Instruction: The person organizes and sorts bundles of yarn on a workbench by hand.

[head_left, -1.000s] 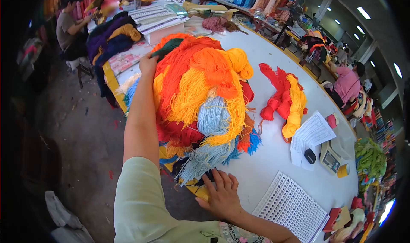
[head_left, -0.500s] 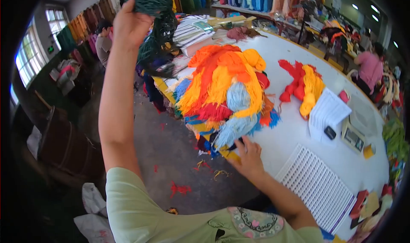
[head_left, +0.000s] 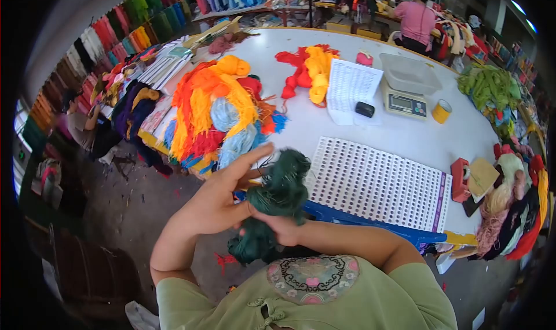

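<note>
A twisted bundle of dark green yarn (head_left: 284, 182) is in front of my chest at the table's near edge. My right hand (head_left: 279, 227) is wrapped round its middle, with a lower lobe of yarn hanging beneath. Beside the bundle, my left hand (head_left: 223, 197) has its fingers spread, the thumb near the yarn. Just beyond lies a heap of orange and yellow yarn (head_left: 200, 101) with light blue skeins (head_left: 225, 114). To the right is a white sheet with rows of dark dots (head_left: 379, 182).
On the white table (head_left: 289, 127) are red and yellow yarn (head_left: 318, 69), a printed paper (head_left: 352, 86), a scale (head_left: 407, 101), a tape roll (head_left: 442, 111) and a red object (head_left: 460, 180). Green yarn (head_left: 489, 89) lies right. Two people (head_left: 414, 20) (head_left: 81, 124) are farther off.
The green yarn has come down from the upper left to my chest. My right hand has left the heap's edge and now grips the yarn; my left hand has opened. The view has turned right.
</note>
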`<state>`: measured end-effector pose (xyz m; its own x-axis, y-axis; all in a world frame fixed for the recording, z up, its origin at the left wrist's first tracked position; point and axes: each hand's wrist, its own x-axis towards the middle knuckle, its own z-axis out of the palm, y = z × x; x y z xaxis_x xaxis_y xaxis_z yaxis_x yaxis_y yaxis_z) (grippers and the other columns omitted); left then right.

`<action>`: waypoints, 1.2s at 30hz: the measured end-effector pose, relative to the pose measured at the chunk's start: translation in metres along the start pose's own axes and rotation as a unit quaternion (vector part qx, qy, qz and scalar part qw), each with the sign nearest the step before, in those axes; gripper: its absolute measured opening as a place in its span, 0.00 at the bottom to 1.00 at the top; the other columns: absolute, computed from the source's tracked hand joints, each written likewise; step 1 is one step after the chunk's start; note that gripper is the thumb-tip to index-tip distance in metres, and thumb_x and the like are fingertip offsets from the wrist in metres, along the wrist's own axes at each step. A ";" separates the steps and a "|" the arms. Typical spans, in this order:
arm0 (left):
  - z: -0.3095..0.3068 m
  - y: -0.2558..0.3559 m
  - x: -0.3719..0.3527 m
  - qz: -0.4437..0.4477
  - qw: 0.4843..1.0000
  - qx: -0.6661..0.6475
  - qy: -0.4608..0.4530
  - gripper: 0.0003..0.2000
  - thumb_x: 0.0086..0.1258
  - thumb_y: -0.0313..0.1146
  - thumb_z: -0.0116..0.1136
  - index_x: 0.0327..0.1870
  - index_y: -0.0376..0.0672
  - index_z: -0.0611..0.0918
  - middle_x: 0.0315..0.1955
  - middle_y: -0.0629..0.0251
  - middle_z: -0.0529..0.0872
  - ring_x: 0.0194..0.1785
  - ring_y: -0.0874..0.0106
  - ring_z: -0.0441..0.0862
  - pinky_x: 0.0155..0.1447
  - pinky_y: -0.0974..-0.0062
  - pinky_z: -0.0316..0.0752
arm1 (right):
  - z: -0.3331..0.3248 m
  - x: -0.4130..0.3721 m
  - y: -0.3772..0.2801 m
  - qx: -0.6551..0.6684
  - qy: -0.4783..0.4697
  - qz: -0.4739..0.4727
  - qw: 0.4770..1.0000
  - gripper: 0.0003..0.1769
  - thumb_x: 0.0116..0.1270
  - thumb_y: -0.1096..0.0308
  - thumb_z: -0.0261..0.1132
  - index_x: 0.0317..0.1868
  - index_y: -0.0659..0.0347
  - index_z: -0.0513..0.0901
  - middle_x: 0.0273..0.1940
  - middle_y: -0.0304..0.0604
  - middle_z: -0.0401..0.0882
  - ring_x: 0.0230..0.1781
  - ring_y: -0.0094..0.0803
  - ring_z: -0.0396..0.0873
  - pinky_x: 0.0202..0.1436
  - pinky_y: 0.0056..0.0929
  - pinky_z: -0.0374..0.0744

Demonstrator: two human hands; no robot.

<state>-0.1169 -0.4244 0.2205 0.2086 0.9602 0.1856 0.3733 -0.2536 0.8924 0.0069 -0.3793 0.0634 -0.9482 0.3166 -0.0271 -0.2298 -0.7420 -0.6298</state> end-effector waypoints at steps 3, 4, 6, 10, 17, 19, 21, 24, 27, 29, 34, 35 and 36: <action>0.016 -0.052 0.010 -0.013 0.991 0.049 0.120 0.31 0.65 0.26 0.60 0.70 0.38 0.64 0.61 0.60 0.74 0.58 0.69 0.77 0.59 0.72 0.73 | -0.030 -0.059 -0.043 0.192 0.005 -0.104 0.976 0.20 0.70 0.51 0.61 0.51 0.58 0.78 0.44 0.43 0.82 0.44 0.34 0.82 0.52 0.37 0.82; 0.022 -0.076 0.011 -0.028 0.992 -0.026 0.124 0.30 0.67 0.27 0.60 0.70 0.39 0.64 0.62 0.60 0.73 0.56 0.71 0.77 0.59 0.73 0.72 | -0.037 -0.072 -0.056 0.260 0.059 -0.183 0.946 0.20 0.71 0.50 0.59 0.51 0.58 0.78 0.43 0.44 0.83 0.45 0.35 0.82 0.53 0.39 0.81; 0.051 -0.097 0.013 -0.011 0.989 -0.118 0.089 0.29 0.70 0.30 0.59 0.70 0.39 0.63 0.62 0.61 0.72 0.54 0.73 0.76 0.58 0.75 0.72 | -0.044 -0.091 -0.082 0.307 0.149 -0.284 0.896 0.20 0.73 0.49 0.56 0.49 0.58 0.78 0.41 0.45 0.83 0.46 0.37 0.82 0.54 0.42 0.81; 0.140 -0.090 0.026 0.031 0.958 -0.284 0.031 0.35 0.67 0.29 0.63 0.72 0.38 0.57 0.61 0.60 0.71 0.62 0.71 0.72 0.64 0.68 0.71 | -0.054 -0.114 -0.092 0.250 0.151 -0.333 0.897 0.18 0.75 0.51 0.54 0.46 0.57 0.78 0.41 0.42 0.80 0.43 0.36 0.81 0.52 0.40 0.81; 0.176 -0.064 0.056 -0.013 0.914 -0.402 0.060 0.28 0.63 0.17 0.62 0.63 0.41 0.66 0.60 0.60 0.72 0.62 0.70 0.72 0.65 0.68 0.70 | -0.049 -0.155 -0.101 0.060 0.201 -0.364 0.907 0.14 0.75 0.59 0.56 0.52 0.59 0.76 0.47 0.40 0.78 0.50 0.31 0.78 0.56 0.36 0.79; 0.173 -0.072 0.057 0.062 0.938 -0.328 0.090 0.25 0.62 0.16 0.62 0.60 0.41 0.68 0.57 0.60 0.74 0.60 0.71 0.73 0.64 0.70 0.70 | -0.044 -0.164 -0.095 -0.033 0.225 -0.354 0.907 0.15 0.75 0.60 0.57 0.54 0.60 0.75 0.48 0.40 0.78 0.51 0.30 0.78 0.56 0.34 0.78; 0.148 -0.068 0.060 0.221 0.954 -0.140 0.148 0.19 0.61 0.18 0.62 0.53 0.40 0.73 0.53 0.58 0.76 0.54 0.71 0.75 0.60 0.71 0.71 | -0.060 -0.180 -0.077 -0.082 0.249 -0.230 0.937 0.19 0.72 0.60 0.63 0.57 0.61 0.75 0.49 0.40 0.79 0.50 0.27 0.78 0.53 0.30 0.77; 0.111 -0.049 0.069 0.349 0.860 -0.183 0.325 0.14 0.66 0.29 0.60 0.49 0.38 0.72 0.51 0.55 0.76 0.54 0.62 0.77 0.61 0.64 0.72 | -0.082 -0.219 -0.071 -0.273 0.244 -0.046 0.929 0.21 0.69 0.61 0.66 0.58 0.60 0.76 0.50 0.40 0.79 0.49 0.25 0.78 0.53 0.29 0.77; 0.089 -0.041 0.078 0.286 0.882 -0.299 0.226 0.15 0.68 0.39 0.60 0.46 0.39 0.74 0.48 0.54 0.78 0.53 0.62 0.77 0.60 0.64 0.72 | -0.082 -0.238 -0.085 -0.484 0.305 -0.115 0.812 0.20 0.67 0.66 0.67 0.58 0.59 0.76 0.55 0.43 0.77 0.53 0.32 0.77 0.59 0.29 0.73; 0.100 -0.051 0.087 0.306 0.898 -0.310 0.063 0.15 0.68 0.45 0.59 0.39 0.41 0.76 0.44 0.54 0.80 0.49 0.62 0.76 0.55 0.65 0.72 | -0.049 -0.225 -0.113 -0.598 0.347 -0.350 0.632 0.19 0.63 0.67 0.68 0.54 0.60 0.78 0.49 0.45 0.78 0.49 0.37 0.77 0.56 0.33 0.75; 0.157 -0.044 0.091 0.292 0.915 -0.279 0.011 0.04 0.63 0.27 0.58 0.36 0.40 0.80 0.40 0.52 0.81 0.55 0.56 0.75 0.59 0.58 0.71 | -0.055 -0.184 -0.095 -0.584 0.168 -0.289 0.740 0.21 0.64 0.72 0.66 0.57 0.62 0.76 0.50 0.51 0.79 0.53 0.42 0.78 0.60 0.35 0.74; 0.153 -0.039 0.090 0.326 0.922 -0.209 0.007 0.06 0.62 0.25 0.58 0.39 0.39 0.80 0.41 0.52 0.81 0.56 0.55 0.76 0.60 0.56 0.72 | -0.069 -0.180 -0.080 -0.549 0.190 -0.279 0.765 0.19 0.65 0.72 0.64 0.57 0.62 0.76 0.49 0.51 0.80 0.52 0.41 0.79 0.60 0.34 0.74; 0.144 -0.028 0.084 0.351 0.913 -0.205 -0.008 0.07 0.63 0.25 0.58 0.42 0.38 0.80 0.42 0.51 0.82 0.54 0.55 0.78 0.60 0.57 0.73 | -0.070 -0.179 -0.076 -0.370 0.252 -0.305 0.840 0.18 0.67 0.71 0.63 0.57 0.60 0.76 0.47 0.48 0.80 0.48 0.39 0.79 0.57 0.34 0.75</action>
<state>0.0199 -0.3534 0.1515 0.2815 0.5746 0.7685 -0.2280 -0.7379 0.6352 0.2100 -0.3380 0.0621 -0.4469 0.8535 0.2680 -0.2628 0.1611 -0.9513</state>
